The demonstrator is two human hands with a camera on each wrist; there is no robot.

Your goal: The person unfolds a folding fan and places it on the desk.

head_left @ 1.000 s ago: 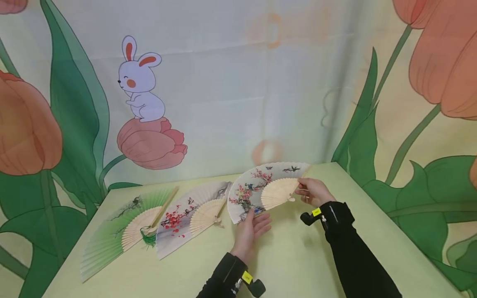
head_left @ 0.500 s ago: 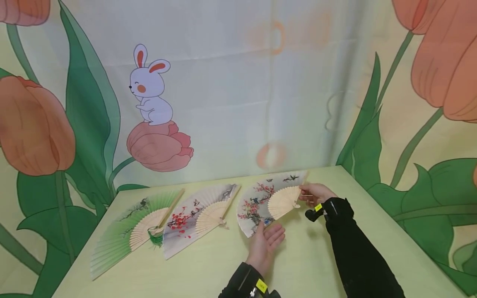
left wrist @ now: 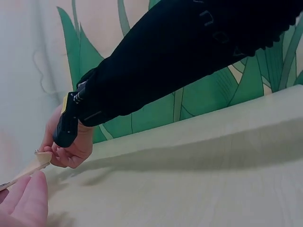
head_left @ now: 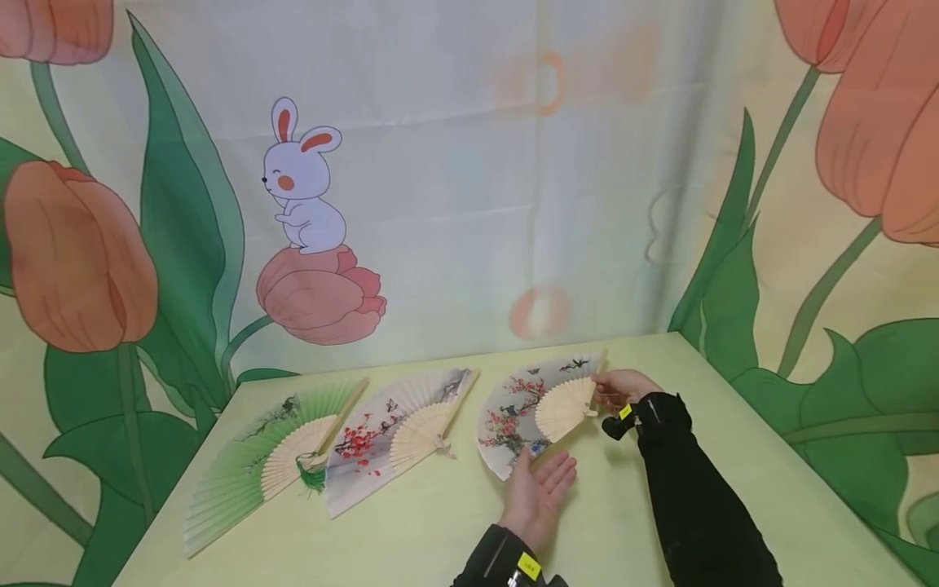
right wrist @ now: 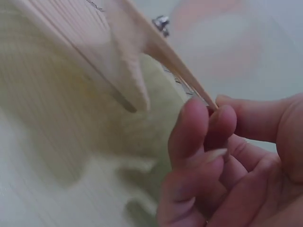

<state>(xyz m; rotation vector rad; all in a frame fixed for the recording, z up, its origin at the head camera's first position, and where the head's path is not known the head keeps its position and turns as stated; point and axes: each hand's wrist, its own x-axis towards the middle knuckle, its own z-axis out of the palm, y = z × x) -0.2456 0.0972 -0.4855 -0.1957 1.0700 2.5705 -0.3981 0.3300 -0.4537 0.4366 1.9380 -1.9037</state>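
A spread folding fan (head_left: 506, 412), grey-white with pink blossoms and birds, is tilted over the table at the right of the row. Its pale wooden ribs (head_left: 565, 408) point toward my right hand (head_left: 623, 387), which pinches the end stick between thumb and fingers. The right wrist view shows that stick (right wrist: 175, 61) between the fingertips, with a small metal rivet (right wrist: 162, 23) at the pivot. My left hand (head_left: 537, 497) lies palm up at the fan's lower edge, fingers straight, thumb overlapping the paper. In the left wrist view its fingers (left wrist: 31, 201) are just below the fan's edge.
To the left on the pale green table (head_left: 411, 538) lie a spread fan with red blossoms (head_left: 359, 440) and a spread green fan (head_left: 242, 465) with a green tassel (head_left: 311, 473). Behind stands a cloth backdrop (head_left: 455, 269) printed with tulips and a rabbit.
The held fan has come down closer to the table and shifted right, away from the red-blossom fan. My left hand has moved right along with it. The camera view has shifted slightly.
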